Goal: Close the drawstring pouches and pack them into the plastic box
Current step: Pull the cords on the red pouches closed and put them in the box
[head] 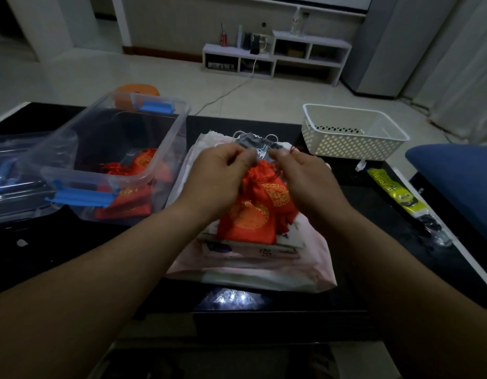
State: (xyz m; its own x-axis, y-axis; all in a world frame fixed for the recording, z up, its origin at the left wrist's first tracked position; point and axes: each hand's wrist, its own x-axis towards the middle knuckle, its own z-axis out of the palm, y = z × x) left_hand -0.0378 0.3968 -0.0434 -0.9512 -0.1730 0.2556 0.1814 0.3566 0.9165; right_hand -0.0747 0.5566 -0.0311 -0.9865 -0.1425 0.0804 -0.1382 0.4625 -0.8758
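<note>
Head-worn view, forward and downward.

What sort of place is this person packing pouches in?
Most likely a home living room: a low white shelf unit with a drink can stands by the far wall, and a blue cushioned seat sits beside the dark table.

The plastic box (72,124) is open on top, with room left above the red pouches (138,162) inside it. Its tall see-through wall (168,143) stands right beside the pile of pouches (253,214), and the white basket (351,132) blocks the right.
</note>
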